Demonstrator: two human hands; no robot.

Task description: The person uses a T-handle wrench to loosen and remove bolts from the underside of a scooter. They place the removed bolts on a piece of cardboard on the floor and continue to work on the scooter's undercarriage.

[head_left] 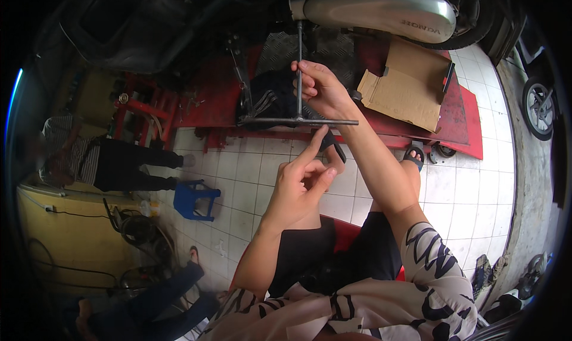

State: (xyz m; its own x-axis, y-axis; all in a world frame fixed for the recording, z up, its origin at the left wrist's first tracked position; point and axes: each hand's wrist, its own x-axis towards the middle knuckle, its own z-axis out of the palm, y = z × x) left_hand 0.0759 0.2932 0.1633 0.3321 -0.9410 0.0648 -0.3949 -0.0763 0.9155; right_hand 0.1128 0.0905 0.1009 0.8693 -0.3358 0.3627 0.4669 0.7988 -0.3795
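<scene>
A long dark T-handle wrench [300,40] runs from the underside of the motorcycle [381,13] toward me, its crossbar lying sideways at the near end. My right hand [322,87] pinches the shaft about midway along with thumb and fingers. Close to the right half of the crossbar, my left hand [301,186] points its index finger up, the tip at or just under the bar. The left thumb stands apart and the other fingers curl loosely around nothing. Where the wrench's far end meets the machine, the fastener is too small to make out.
On the red lift platform [468,117] lie an opened cardboard box [405,84] and dark cloth. A blue stool [196,200] stands on the white tiles at left. Two other people are at the left. A wheel [538,108] shows at far right.
</scene>
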